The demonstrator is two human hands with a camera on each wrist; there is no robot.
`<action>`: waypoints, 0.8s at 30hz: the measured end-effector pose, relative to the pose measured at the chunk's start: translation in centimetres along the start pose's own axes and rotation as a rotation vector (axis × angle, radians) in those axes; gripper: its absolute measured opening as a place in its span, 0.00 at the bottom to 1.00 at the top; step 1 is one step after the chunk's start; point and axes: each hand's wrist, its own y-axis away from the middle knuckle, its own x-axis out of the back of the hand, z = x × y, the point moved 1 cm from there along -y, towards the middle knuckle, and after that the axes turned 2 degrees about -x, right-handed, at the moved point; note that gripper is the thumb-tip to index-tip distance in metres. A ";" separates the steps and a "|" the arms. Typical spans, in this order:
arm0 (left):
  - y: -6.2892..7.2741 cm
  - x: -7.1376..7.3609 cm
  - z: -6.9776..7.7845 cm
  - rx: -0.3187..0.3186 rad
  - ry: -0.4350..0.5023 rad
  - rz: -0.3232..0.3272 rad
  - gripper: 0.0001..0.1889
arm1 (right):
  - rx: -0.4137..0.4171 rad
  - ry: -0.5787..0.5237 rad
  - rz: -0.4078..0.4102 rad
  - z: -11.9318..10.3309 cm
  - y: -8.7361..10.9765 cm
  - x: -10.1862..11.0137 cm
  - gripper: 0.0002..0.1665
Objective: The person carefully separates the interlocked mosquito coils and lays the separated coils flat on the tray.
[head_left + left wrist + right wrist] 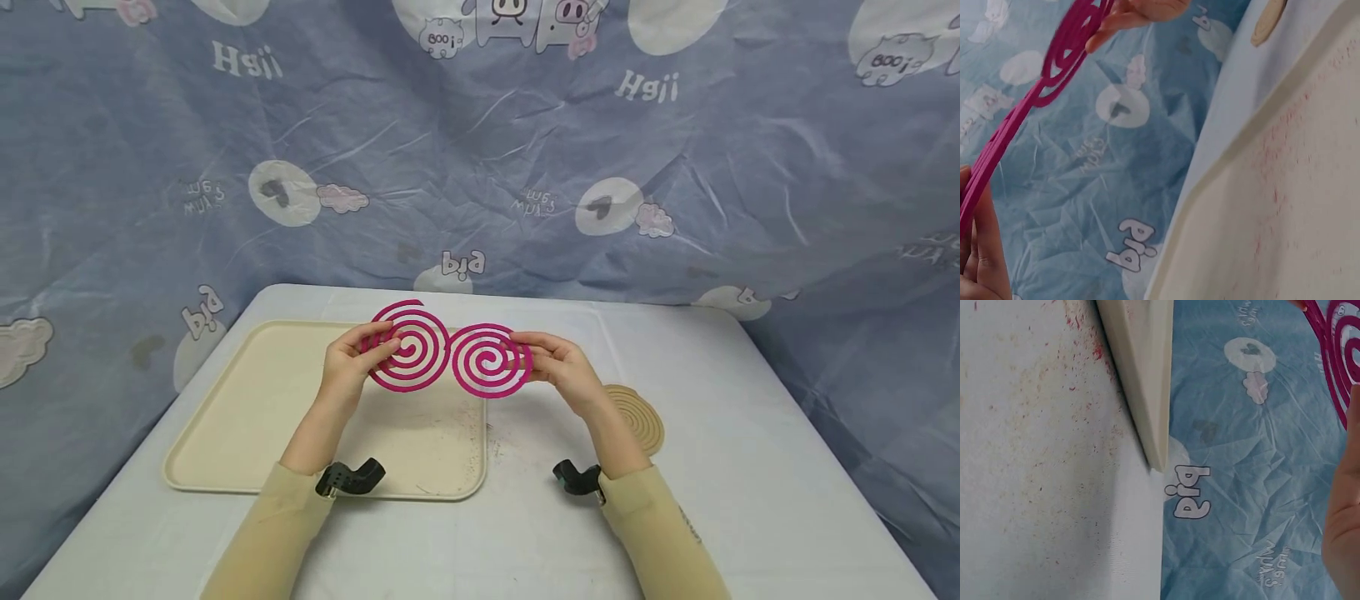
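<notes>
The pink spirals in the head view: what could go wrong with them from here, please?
The thin pink spirals might snap: the left hand and right hand hold them from their outer sides only. They may catch where they seem to meet. They could also crumble: reddish specks lie on the table beside the tray.

A white-topped table (787,467) spreads beneath everything, its far corners rounded at 11 and 1 o'clock and its 6 o'clock edge running out of view. From its centre out to 9 and 10 o'clock lies a cream rectangular tray (255,400) with rounded corners and a low raised rim. At 3 o'clock, well apart from the tray, a tan mosquito coil (647,423) rests flat, partly hidden. Fine reddish and brownish specks (1097,352) are scattered over the tabletop just outside the tray's 3 o'clock side.
</notes>
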 end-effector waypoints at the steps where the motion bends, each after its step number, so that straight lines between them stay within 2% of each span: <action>1: -0.1 0.3 0.0 0.010 -0.001 -0.001 0.15 | -0.002 0.018 -0.011 0.2 -0.2 0.1 0.20; 9: -0.5 1.8 -0.4 0.053 -0.042 0.020 0.12 | 0.025 0.187 -0.024 1.6 -2.6 -0.3 0.17; 13: -1.2 3.0 -0.9 0.094 -0.008 0.056 0.12 | 0.031 0.234 -0.018 2.1 -4.0 -0.7 0.16; 19: -2.5 5.1 -2.0 0.153 0.094 0.079 0.11 | -0.062 0.263 0.007 3.0 -6.0 -1.2 0.21; 24: -3.6 6.4 -3.4 0.193 0.059 0.068 0.13 | -0.151 0.249 0.015 4.6 -7.6 -1.3 0.24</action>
